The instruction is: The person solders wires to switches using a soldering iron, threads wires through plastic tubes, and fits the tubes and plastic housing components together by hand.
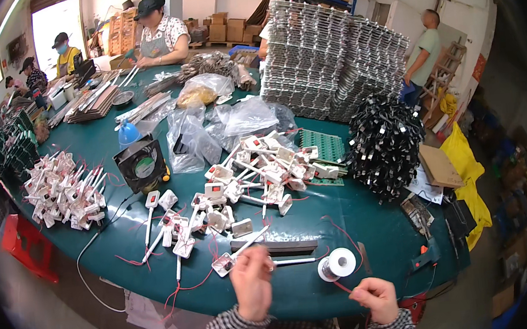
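My left hand [253, 285] is raised near the table's front edge with its fingers curled together; whatever they may hold is hidden. Just left of it lies a white plastic housing [223, 265] with a red wire, and a white rod [250, 240] slants up behind the fingers. My right hand [378, 297] pinches the end of a thin red wire [342, 287], which runs past the base of a white-flanged spool [336, 264]. Between the hands and the heap, a dark grey bar [284, 247] lies flat, with another white rod [295, 261] in front of it.
Piles of white wired housings [263, 164] cover the middle and left [66, 193]. A black fan [141, 165] stands between them. Black cables [383, 146], a green board [322, 146], stacked metal-edged strips [323, 57] and a glue gun [426, 256] lie right. Co-workers [162, 34] sit beyond.
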Tool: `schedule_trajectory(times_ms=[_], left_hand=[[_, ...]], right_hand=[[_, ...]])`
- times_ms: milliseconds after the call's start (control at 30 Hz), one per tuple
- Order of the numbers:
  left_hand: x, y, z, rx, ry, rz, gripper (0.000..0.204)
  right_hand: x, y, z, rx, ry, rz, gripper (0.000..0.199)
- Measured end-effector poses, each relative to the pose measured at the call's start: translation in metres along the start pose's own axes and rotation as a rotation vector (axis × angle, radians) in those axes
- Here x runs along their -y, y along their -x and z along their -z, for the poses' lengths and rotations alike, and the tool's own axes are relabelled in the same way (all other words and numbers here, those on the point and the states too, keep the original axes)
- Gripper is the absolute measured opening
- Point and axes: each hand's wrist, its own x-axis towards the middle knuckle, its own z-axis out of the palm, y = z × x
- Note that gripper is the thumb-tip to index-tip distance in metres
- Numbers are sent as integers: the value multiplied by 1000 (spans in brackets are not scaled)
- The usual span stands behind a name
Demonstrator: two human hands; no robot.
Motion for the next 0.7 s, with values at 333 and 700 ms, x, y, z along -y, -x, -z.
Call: schedule_trajectory(times_ms=[333, 700], left_hand=[[31, 11, 0, 754, -1754, -570, 32], [10, -12, -12, 744, -1395, -522, 22]], right_hand=[[-7, -5, 20, -55, -94, 151, 9], [7, -23, 38, -103, 70, 291, 7]])
